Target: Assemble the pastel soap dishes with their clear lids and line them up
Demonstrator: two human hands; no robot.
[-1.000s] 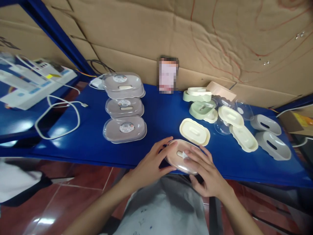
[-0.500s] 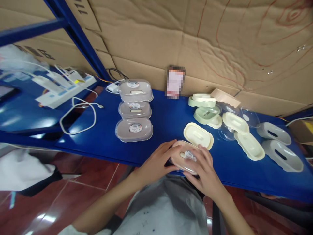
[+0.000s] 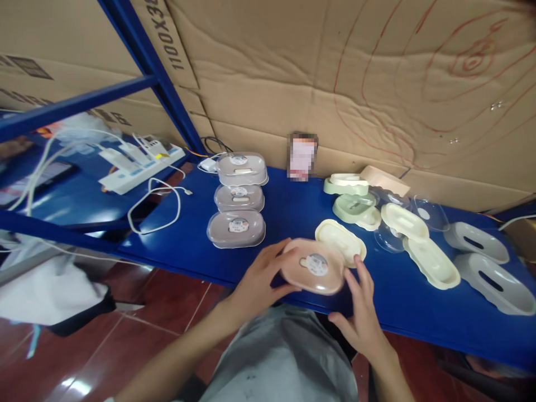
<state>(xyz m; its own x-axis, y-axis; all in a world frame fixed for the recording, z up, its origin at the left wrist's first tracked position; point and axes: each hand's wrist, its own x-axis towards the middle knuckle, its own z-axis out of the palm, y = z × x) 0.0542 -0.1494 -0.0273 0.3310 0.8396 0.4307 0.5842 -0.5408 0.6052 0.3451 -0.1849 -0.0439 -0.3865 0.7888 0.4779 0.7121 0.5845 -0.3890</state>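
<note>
A pink oval box (image 3: 293, 273) with a clear cover and a round printed sticker is held above the front edge of the blue table. My left hand (image 3: 262, 276) grips its left end, fingers on top and thumb at the near side. Beside its right end, my right hand (image 3: 362, 312) has its fingers spread; a fingertip is close to the box rim, and I cannot tell if it touches. Just behind the box lies a cream oval tray (image 3: 341, 239), partly covered by it.
Three lidded grey-mauve boxes (image 3: 237, 229) line up at left. Green parts (image 3: 349, 209), cream trays (image 3: 433, 265), clear covers (image 3: 431, 215) and grey shells (image 3: 494, 285) lie at right. A phone (image 3: 302, 156) leans on the cardboard; a power strip (image 3: 142, 170) and white cable (image 3: 154, 229) are left.
My right hand has come off the top of the pink box and moved to its right side with fingers spread. The sticker now shows fully. The camera view has shifted slightly.
</note>
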